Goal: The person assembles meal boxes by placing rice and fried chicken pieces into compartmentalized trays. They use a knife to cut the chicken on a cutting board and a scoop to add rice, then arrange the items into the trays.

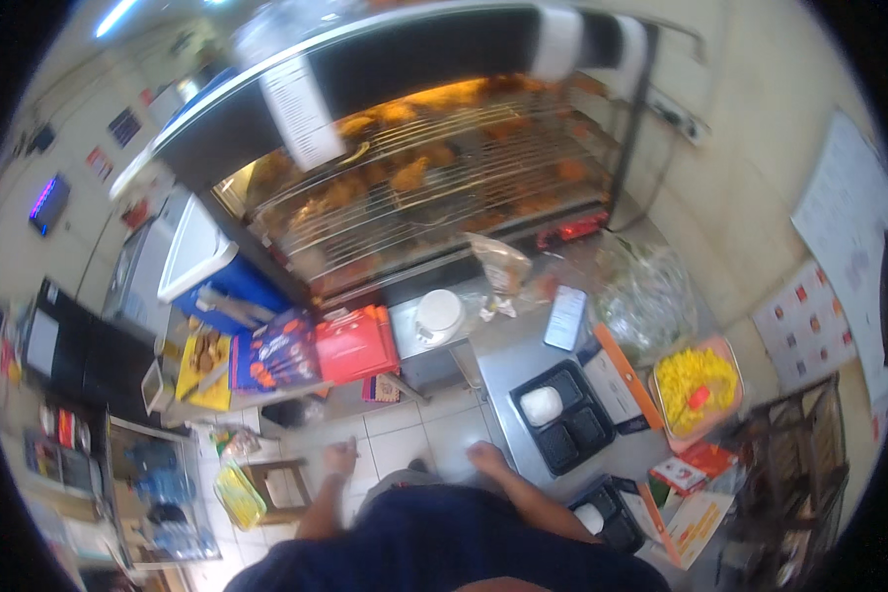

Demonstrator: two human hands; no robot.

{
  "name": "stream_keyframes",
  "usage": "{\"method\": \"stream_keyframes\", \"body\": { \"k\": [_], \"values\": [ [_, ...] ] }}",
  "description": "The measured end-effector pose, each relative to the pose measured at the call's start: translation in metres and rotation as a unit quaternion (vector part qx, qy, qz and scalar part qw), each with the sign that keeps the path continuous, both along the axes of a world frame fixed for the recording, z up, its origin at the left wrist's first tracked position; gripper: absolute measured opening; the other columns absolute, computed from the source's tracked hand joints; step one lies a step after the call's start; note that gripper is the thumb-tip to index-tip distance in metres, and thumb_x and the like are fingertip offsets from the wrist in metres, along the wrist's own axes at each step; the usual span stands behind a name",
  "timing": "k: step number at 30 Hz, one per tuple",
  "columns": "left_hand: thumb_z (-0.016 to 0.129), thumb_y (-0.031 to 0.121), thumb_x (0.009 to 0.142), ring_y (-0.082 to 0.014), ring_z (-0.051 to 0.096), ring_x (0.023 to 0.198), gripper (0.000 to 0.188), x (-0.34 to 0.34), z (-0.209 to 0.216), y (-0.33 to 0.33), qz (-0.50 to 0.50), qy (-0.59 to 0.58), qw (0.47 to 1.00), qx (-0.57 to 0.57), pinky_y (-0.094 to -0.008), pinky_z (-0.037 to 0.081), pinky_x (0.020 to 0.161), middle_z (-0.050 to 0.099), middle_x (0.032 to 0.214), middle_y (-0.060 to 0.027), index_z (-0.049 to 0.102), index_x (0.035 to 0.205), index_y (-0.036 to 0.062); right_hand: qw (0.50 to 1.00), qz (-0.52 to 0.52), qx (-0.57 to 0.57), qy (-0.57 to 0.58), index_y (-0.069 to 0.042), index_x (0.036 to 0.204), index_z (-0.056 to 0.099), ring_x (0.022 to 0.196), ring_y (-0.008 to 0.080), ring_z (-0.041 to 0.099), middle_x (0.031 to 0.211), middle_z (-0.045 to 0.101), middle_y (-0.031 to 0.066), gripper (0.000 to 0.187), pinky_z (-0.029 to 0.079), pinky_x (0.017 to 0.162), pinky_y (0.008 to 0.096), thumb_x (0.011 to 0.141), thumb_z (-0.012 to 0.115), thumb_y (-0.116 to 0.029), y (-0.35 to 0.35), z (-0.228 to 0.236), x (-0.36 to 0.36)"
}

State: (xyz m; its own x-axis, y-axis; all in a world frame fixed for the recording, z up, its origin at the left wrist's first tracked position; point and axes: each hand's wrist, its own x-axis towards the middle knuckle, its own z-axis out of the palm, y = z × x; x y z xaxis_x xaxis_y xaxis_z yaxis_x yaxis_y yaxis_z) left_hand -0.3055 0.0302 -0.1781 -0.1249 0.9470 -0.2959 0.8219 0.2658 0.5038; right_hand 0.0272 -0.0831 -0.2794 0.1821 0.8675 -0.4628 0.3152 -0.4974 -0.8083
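My left hand point(340, 459) hangs over the tiled floor in front of my body, nothing seen in it, a digit standing apart. My right hand point(485, 457) hangs beside the steel counter's near edge; its fingers are blurred and no held thing shows. Nearest to it on the counter lies a black compartment tray point(562, 449) with a white rounded mound point(542, 406) in one compartment. A second black tray point(617, 523) with another white mound point(589, 518) sits closer to me, partly hidden by my right arm and an orange-and-white card sleeve point(701, 523).
A phone point(565, 318), a clear plastic bag point(646, 296) and a tub of yellow food point(698, 390) crowd the right counter. Ahead stands a glass warming cabinet point(424, 187). A white round-topped container point(439, 316), red packets point(357, 345), a blue cooler point(229, 286) and a wooden stool point(281, 488) are left.
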Motion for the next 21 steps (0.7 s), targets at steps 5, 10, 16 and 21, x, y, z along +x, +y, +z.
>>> {"method": "stream_keyframes", "body": {
  "k": [5, 10, 16, 21],
  "values": [
    [0.051, 0.045, 0.092, -0.0332, 0.066, 0.082, 0.049, -0.039, 0.001, -0.015, 0.053, -0.005, 0.999, -0.005, -0.0431, 0.048, 0.079, 0.069, 0.082, -0.0201, 0.071, 0.079, 0.0024, 1.0, 0.02, -0.015, 0.019, -0.006, 0.099, 0.068, 0.094, 0.0264, 0.065, 0.097, 0.069, 0.0144, 0.033, 0.05, 0.084, 0.0373, 0.084, 0.065, -0.035, -0.002, 0.002, 0.006],
    [0.049, 0.046, 0.092, -0.0376, 0.063, 0.094, 0.05, -0.096, -0.016, -0.025, 0.073, 0.042, 0.996, -0.003, -0.0437, 0.047, 0.087, 0.067, 0.097, -0.0234, 0.069, 0.094, 0.0004, 0.997, 0.015, -0.063, -0.044, -0.01, 0.099, 0.069, 0.095, 0.0292, 0.065, 0.098, 0.069, 0.0146, 0.033, 0.049, 0.085, 0.0393, 0.083, 0.064, -0.038, 0.027, -0.035, 0.007],
    [0.053, 0.043, 0.092, -0.0277, 0.064, 0.067, 0.046, -0.216, -0.075, -0.007, 0.107, 0.055, 0.99, 0.069, -0.0417, 0.047, 0.064, 0.064, 0.069, -0.0162, 0.068, 0.082, 0.0009, 0.983, 0.018, -0.085, -0.164, -0.008, 0.1, 0.069, 0.1, 0.0356, 0.062, 0.101, 0.067, 0.0191, 0.038, 0.048, 0.089, 0.0441, 0.083, 0.06, -0.04, 0.044, -0.053, -0.033],
    [0.052, 0.047, 0.093, -0.0207, 0.062, 0.062, 0.045, -0.284, -0.106, 0.023, 0.188, -0.133, 0.972, -0.043, -0.0381, 0.048, 0.054, 0.058, 0.061, -0.0068, 0.068, 0.084, 0.005, 0.973, 0.118, -0.107, -0.168, -0.007, 0.095, 0.069, 0.094, 0.0308, 0.065, 0.096, 0.069, 0.0168, 0.033, 0.05, 0.085, 0.0398, 0.079, 0.062, -0.035, 0.049, -0.082, -0.114]
  ]
}}
